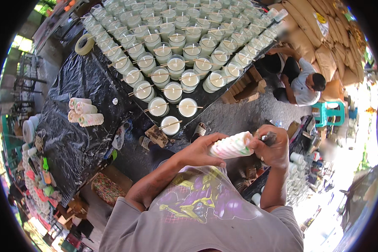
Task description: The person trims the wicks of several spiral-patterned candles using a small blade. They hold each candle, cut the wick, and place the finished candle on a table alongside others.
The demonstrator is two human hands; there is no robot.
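A thick white spiral candle [232, 145] with pink and green flecks lies tilted in front of my chest. My left hand [200, 150] grips its left end, thumb below and fingers above. At the candle's right end is my right hand [276, 148], closed around a small tool with a shiny metal end [268, 137]. The tool's working part is hidden by my fingers, so its kind cannot be made out. Several matching spiral candles [86, 112] are stacked on the black plastic sheet [80, 143] to the left.
Rows of glass-jar candles [176, 64] with wooden sticks across their rims fill the table ahead. A roll of tape [84, 44] rests at its left. Beyond the right side, a person [303, 84] sits near brown sacks [300, 38] and a green plastic stool [329, 113].
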